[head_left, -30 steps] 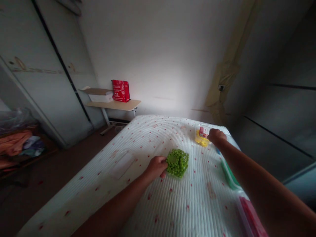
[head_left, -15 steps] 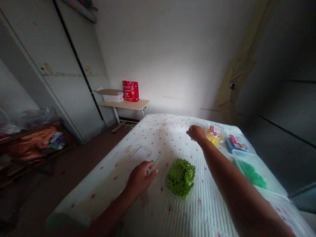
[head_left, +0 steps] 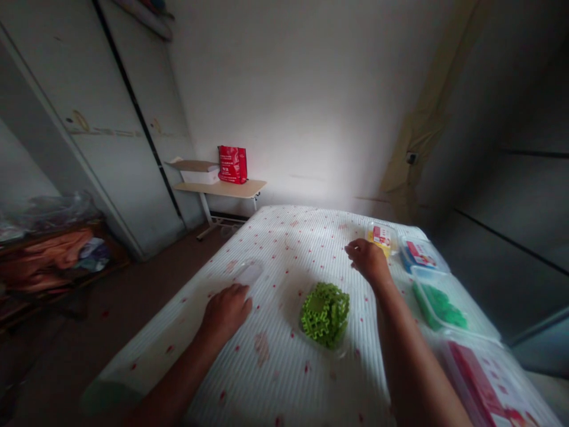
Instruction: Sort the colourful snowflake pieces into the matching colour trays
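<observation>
My left hand (head_left: 226, 313) has its fingers curled over the near edge of a clear plastic lid (head_left: 249, 271) on the left of the bed. The fingertips are partly hidden, and the thumb points right. To the right of that hand, a clump of bright green toothed plastic pieces (head_left: 325, 313) sits in a low clear container in the middle of the bed. Beyond the clump, my right hand (head_left: 368, 259) hovers over the bedspread, fingers bent and slightly apart, with nothing visible in them. Just behind it lies a clear box with yellow contents (head_left: 381, 236).
Along the bed's right edge run a box with blue contents (head_left: 420, 254), a box of green pieces (head_left: 439, 305) and a box with red contents (head_left: 486, 379). A side table (head_left: 231, 188) carrying a red bag (head_left: 232, 165) and a white box (head_left: 199, 176) stands at the back left.
My left hand has moved left and closed its fingers at the lid. The right hand has come slightly nearer and right, its fingers loosening. The view has shifted a little.
</observation>
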`<control>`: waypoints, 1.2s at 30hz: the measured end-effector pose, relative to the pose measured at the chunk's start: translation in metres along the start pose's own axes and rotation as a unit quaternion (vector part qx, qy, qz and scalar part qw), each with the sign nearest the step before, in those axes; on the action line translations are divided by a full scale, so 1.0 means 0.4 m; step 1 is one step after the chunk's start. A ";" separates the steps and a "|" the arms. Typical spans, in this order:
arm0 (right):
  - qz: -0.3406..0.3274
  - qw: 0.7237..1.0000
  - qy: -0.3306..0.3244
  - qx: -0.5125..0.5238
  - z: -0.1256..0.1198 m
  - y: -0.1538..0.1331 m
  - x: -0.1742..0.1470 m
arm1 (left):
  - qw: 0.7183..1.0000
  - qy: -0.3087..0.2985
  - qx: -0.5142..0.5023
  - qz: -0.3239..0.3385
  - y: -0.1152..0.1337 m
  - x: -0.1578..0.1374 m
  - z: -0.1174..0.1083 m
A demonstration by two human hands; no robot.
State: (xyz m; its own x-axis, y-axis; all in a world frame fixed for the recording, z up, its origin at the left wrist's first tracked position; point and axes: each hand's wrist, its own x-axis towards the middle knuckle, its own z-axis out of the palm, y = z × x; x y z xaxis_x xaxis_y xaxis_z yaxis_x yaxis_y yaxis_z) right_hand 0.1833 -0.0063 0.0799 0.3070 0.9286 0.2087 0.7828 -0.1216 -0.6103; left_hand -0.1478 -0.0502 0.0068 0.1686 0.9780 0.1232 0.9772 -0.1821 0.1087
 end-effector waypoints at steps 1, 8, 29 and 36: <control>-0.002 1.000 0.006 0.010 -0.008 0.006 -0.008 | 1.000 0.019 -0.009 -0.007 0.001 -0.001 -0.017; -0.040 0.984 -0.009 0.172 -0.027 -0.013 -0.061 | 0.918 0.190 -0.339 -0.081 0.046 0.003 -0.141; -0.088 0.993 -0.035 -0.066 0.023 0.056 -0.132 | 0.987 0.006 -0.159 0.018 0.259 0.013 -0.040; -0.059 0.994 -0.059 -0.072 0.054 0.104 -0.123 | 0.991 -0.020 -0.131 0.014 0.275 0.033 -0.007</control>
State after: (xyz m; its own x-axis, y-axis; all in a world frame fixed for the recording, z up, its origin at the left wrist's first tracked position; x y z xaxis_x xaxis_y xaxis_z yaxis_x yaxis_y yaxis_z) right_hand 0.1892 -0.0496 0.0277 0.1489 0.9732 0.1754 0.8815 -0.0502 -0.4695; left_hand -0.0386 -0.0576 0.0230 0.2058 0.9743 0.0915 0.9058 -0.2250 0.3590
